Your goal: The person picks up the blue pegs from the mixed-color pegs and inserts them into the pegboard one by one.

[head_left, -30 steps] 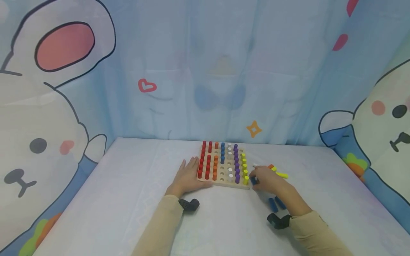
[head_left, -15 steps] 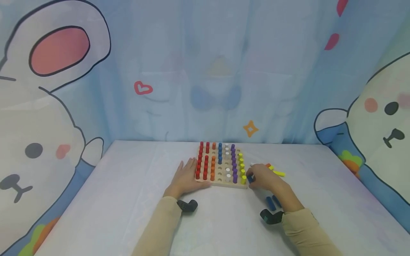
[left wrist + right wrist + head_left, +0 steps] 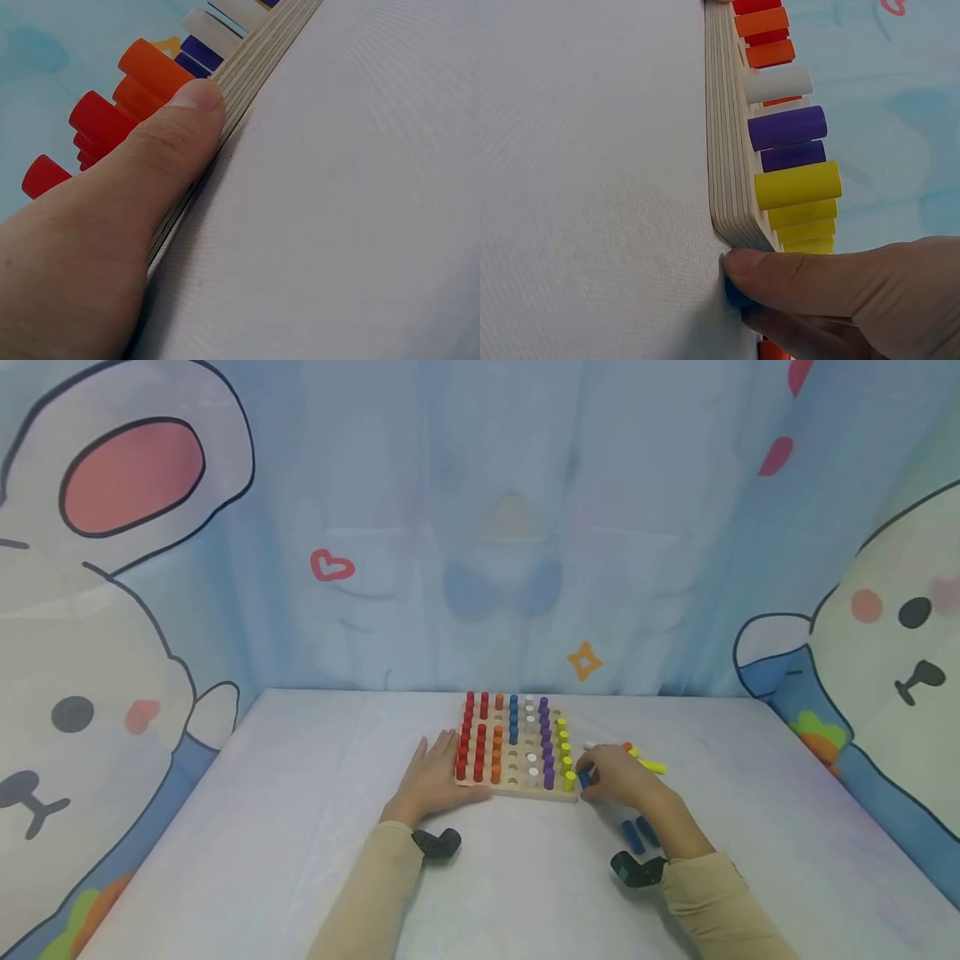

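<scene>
A wooden pegboard (image 3: 525, 791) bears rows of upright red, orange, blue, white, purple and yellow pegs, with some bare holes among them. My left hand (image 3: 435, 777) steadies it from the left, fingers straight at its side. In the left wrist view the thumb (image 3: 169, 139) lies along the board's layered front edge. Beside the front right corner, my right hand (image 3: 626, 777) pinches a blue peg (image 3: 737, 294) between thumb and fingers, low over the table. The hand covers most of that peg in the right wrist view.
Two blue pegs (image 3: 632, 837) lie on the white table (image 3: 225, 843) under the right forearm. Behind the right hand lie loose yellow pegs (image 3: 651, 767), an orange peg (image 3: 627, 746) and a white one. A printed blue curtain (image 3: 405, 635) closes off the back.
The head view has shifted slightly, so the scene sits a little further left. Both hands keep their places at the board, the blue peg still in my right fingers.
</scene>
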A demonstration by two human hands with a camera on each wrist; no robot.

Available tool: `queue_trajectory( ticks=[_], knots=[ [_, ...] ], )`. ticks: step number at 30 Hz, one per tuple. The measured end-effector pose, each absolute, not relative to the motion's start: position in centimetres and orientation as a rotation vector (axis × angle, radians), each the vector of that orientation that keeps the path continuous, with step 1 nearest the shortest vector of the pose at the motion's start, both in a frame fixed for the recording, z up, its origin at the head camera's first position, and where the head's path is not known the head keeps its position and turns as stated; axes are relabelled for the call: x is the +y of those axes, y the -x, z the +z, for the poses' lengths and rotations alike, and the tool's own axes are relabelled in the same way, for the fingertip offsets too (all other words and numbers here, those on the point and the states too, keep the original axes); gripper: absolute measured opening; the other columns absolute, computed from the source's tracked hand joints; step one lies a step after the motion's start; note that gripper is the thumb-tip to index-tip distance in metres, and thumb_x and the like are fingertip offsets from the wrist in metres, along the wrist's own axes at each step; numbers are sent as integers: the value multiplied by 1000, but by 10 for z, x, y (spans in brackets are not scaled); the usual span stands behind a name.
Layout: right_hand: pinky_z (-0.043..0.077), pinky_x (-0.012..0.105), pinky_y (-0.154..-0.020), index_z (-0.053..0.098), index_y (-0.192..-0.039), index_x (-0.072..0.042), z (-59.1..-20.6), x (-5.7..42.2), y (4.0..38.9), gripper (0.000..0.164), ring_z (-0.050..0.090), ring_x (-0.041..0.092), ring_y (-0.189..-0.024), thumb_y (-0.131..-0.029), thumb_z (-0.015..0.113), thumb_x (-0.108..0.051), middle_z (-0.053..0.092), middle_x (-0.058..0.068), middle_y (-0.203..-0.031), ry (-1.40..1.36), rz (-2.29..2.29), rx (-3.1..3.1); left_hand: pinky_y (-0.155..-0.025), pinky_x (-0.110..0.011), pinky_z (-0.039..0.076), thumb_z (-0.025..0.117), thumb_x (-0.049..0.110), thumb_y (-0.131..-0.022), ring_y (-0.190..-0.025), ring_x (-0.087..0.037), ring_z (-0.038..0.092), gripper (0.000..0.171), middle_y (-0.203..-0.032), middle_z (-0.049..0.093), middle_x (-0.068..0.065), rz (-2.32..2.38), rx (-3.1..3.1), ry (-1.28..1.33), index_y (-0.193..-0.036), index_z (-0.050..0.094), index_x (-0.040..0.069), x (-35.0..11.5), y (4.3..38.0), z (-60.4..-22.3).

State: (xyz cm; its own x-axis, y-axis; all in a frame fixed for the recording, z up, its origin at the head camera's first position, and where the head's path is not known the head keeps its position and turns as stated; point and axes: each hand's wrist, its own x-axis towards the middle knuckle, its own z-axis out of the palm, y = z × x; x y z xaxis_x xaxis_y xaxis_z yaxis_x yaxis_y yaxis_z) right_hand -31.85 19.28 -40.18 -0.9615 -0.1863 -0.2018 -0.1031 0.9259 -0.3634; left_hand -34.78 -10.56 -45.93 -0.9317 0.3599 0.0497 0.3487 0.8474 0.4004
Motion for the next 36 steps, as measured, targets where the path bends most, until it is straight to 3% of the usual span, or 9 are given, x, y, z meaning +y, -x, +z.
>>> queue_trajectory(
  ticks=[9, 19, 36],
  knots=[
    [56, 37, -79, 63, -117, -2, -402, 193, 318, 45, 63, 19, -91, -77, 78, -16, 60, 19, -123, 220, -518, 2873, -122, -41, 0, 52, 84, -67, -149, -16, 7, 120, -160, 16, -3, 664, 2981, -551, -153, 14, 10, -105, 348, -459],
    [55, 36, -78, 61, -120, -1, -402, 190, 317, 46, 62, 19, -90, -78, 76, -15, 66, 10, -105, 233, -544, 2913, -122, -41, 0, 52, 84, -67, -149, -18, 9, 119, -160, 17, -4, 673, 2987, -557, -153, 16, 9, -105, 348, -460],
    [55, 37, -80, 63, -121, -2, -408, 192, 323, 48, 59, 18, -87, -77, 78, -15, 64, 7, -102, 262, -553, 2974, -122, -42, 0, 53, 85, -66, -149, -17, 9, 121, -160, 18, -4, 692, 2988, -554, -153, 15, 10, -105, 350, -462]
  ],
)
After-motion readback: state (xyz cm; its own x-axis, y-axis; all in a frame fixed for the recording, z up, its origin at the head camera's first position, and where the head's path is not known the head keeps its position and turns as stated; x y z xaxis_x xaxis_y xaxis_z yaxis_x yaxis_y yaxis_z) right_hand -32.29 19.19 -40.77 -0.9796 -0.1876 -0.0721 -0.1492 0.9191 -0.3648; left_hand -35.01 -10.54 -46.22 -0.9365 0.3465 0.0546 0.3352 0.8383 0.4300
